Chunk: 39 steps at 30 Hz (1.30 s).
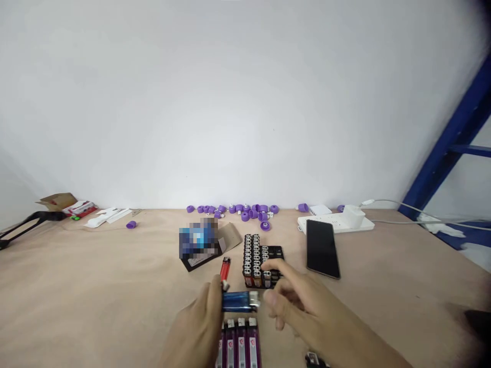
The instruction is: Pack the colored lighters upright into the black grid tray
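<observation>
My left hand point(201, 324) is closed around a blue lighter point(237, 301), whose metal top points right toward my other hand. A second metal tip shows by the left fingers, too blurred to make out. My right hand point(303, 301) has thumb and index finger apart, with nothing visible between them. Its index finger reaches over the front of a black tray point(275, 252), where rows of lighters point(252, 258) stand upright on the left side. A red lighter point(225, 268) lies just beyond my left hand. Several purple lighters point(241, 343) lie side by side below the blue one.
An opened box point(203, 259) with a blurred blue top sits left of the tray. To the right are a phone point(322, 249) and a white power strip point(362, 225). Purple caps point(253, 212) are scattered along the wall. A black object point(315, 360) lies under my right forearm.
</observation>
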Each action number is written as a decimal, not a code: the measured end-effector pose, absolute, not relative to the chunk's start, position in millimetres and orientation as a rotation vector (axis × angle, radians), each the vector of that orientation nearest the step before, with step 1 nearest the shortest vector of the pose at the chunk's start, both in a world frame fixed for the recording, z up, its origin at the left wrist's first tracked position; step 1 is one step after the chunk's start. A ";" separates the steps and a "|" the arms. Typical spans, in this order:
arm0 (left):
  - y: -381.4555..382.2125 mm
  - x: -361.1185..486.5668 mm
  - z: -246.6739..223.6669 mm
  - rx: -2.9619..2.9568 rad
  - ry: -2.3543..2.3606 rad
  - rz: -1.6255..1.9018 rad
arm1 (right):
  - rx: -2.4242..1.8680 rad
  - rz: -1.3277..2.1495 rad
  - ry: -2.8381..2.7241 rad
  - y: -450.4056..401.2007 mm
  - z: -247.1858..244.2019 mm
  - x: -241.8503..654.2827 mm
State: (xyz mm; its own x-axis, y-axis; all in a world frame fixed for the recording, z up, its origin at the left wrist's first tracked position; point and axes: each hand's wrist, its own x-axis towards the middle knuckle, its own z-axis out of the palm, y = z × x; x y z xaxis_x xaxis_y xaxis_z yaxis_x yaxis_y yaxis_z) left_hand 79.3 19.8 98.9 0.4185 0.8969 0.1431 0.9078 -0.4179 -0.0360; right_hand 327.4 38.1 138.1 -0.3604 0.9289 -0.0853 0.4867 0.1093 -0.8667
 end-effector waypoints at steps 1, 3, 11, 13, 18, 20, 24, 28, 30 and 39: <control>24.0 93.1 100.1 -2.563 -1.564 -0.188 | -1.337 1.196 -1.887 37.1 140.4 321.2; 33.7 116.1 102.5 -2.593 -1.458 -0.286 | -1.274 1.156 -1.878 40.4 145.9 316.4; 71.0 141.9 128.0 -3.051 -1.743 -0.978 | -1.327 0.743 -1.605 85.9 169.6 367.2; 80.7 138.8 130.8 -3.112 -1.875 -1.161 | -1.409 0.687 -1.508 98.8 169.9 374.4; 101.2 129.9 122.0 -3.036 -1.984 -1.151 | -1.582 0.542 -1.649 130.6 151.8 370.1; 106.4 128.5 115.8 -3.014 -1.966 -1.012 | -1.589 0.536 -1.724 141.8 139.5 366.0; 110.6 131.1 106.0 -3.010 -1.889 -0.838 | -1.583 0.555 -1.854 159.2 115.7 360.7; 109.8 136.6 97.5 -3.000 -1.708 -0.652 | -1.546 0.560 -1.992 173.6 103.2 358.9; 109.6 137.6 90.8 -2.983 -1.624 -0.574 | -1.511 0.575 -2.059 179.8 101.6 358.9; 116.6 137.3 79.6 -3.056 -1.372 -0.252 | -1.301 0.729 -2.253 191.1 94.3 357.0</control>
State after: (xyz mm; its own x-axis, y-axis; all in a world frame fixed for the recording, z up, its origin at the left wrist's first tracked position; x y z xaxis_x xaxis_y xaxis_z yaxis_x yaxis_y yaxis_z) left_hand 137.3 116.6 79.6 0.6594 0.7504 0.0466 0.7180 -0.6469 0.2569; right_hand 357.0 191.1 94.3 -0.4631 0.8798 0.1075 0.6500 0.4196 -0.6336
